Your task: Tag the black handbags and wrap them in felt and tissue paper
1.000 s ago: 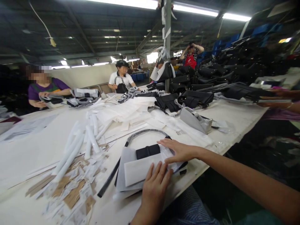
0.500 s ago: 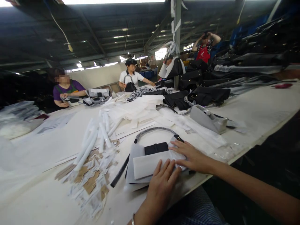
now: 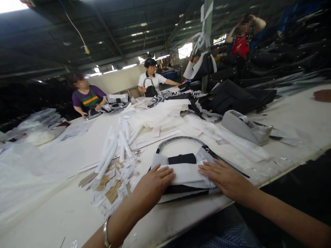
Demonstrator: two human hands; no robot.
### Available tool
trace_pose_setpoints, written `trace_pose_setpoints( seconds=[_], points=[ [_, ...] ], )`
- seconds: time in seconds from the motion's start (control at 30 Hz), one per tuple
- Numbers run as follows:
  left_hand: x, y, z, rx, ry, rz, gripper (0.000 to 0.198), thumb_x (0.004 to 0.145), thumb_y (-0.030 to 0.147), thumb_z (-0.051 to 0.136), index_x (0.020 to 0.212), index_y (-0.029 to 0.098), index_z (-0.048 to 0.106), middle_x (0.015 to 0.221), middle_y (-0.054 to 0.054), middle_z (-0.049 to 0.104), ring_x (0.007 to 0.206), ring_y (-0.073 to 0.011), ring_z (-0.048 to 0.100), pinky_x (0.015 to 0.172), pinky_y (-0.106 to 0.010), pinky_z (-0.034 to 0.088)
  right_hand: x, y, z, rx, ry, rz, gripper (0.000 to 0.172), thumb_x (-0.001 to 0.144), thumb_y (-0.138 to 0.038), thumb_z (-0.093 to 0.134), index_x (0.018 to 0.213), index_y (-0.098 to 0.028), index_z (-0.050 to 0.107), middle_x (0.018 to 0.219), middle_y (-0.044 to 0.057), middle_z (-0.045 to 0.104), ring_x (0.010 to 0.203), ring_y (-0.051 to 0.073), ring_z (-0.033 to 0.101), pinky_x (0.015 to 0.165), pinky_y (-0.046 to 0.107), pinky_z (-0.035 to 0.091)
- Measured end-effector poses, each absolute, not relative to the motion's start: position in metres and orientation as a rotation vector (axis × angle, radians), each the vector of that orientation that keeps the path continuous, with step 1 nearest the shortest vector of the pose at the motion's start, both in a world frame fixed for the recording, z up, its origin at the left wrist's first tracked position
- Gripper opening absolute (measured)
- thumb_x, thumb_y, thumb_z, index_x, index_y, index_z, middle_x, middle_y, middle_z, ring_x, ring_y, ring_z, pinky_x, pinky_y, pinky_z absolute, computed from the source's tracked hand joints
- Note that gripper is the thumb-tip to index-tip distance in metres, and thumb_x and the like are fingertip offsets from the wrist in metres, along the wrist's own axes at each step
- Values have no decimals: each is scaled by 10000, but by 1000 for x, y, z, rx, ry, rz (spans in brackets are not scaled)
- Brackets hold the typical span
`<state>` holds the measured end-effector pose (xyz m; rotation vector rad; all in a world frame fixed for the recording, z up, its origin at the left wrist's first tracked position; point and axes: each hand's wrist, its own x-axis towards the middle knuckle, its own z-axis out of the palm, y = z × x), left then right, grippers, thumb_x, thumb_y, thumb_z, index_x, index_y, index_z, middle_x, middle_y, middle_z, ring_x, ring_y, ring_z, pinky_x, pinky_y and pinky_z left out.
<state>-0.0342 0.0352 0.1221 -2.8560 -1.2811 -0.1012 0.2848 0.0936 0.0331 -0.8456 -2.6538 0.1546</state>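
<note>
Item under the hands: one black handbag (image 3: pixel 191 189), lying on the near part of the worktop (image 3: pixel 51 206), close to its near edge.

Progress, as judged: covering appears well advanced but incomplete. The handle (image 3: pixel 178 139) carries clear film along its arch; a white sheet (image 3: pixel 187 172) lies across the bag, with clear plastic (image 3: pixel 209 182) at its right end. A black strap piece (image 3: pixel 182 158) shows uncovered beyond the sheet, and black body shows along the near side. No outer bag encloses the item. Whether anything is fastened beneath the sheet cannot be told.

Hands: two. The left hand (image 3: pixel 156 181) is open and flat, fingers extended on the sheet's left end. The right hand (image 3: pixel 224 177) is likewise open, fingers spread over the plastic and the sheet's right end. Neither grips.

Count of surroundings:
- Grey-covered bag (image 3: pixel 234 125), right and farther: one.
- Hanging bag (image 3: pixel 207 65), far: one.
- White rolls (image 3: pixel 110 158), left: at least four; overlap prevents an exact figure.
- Brown cards (image 3: pixel 112 191) among small tags, left: several, not countable.
- Black bags (image 3: pixel 284 62), far right: a heap, not countable.
- Co-workers: three in plain view, a fourth partly hidden behind the hanging bag.
</note>
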Motion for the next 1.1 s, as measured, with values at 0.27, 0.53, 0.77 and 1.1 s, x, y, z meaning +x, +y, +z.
trace_pose_setpoints(
  seconds=[0.27, 0.53, 0.77, 1.1],
  points=[
    [-39, 27, 93, -2892, -1329, -78, 452, 964, 143, 488, 1416, 152, 480, 1452, -117, 538, 1357, -240, 491, 1143, -445, 401, 281, 69, 46, -894, -2499, 198, 498, 914, -79, 434, 1333, -273, 619, 1398, 55, 602, 1328, 273, 521, 1151, 553, 344],
    [-51, 12, 49, -2853, -1362, -286, 908, 823, 350, 756, 1539, 138, 240, 1551, -173, 392, 1458, -291, 327, 1171, -525, 339, 231, 1, 38, -1278, -1881, 1454, 310, 927, -393, 569, 1166, -220, 664, 966, 86, 756, 821, 249, 724, 763, 367, 576],
    [-54, 11, 42, -2816, -1307, -409, 852, 756, 250, 790, 1487, 212, 354, 1525, -149, 443, 1417, -294, 407, 1134, -518, 403, 203, -5, 37, -990, -958, 2178, 372, 697, -461, 833, 852, -199, 618, 1287, 96, 625, 1262, 289, 559, 1063, 377, 409],
    [-57, 15, 41, -2734, -1235, -497, 912, 648, 304, 858, 1441, 218, 417, 1466, -128, 521, 1319, -307, 533, 1063, -467, 495, 192, -5, 30, -867, -766, 2127, 323, 573, -375, 902, 755, -250, 666, 947, 22, 680, 1250, 284, 542, 1086, 399, 383]
  ],
)
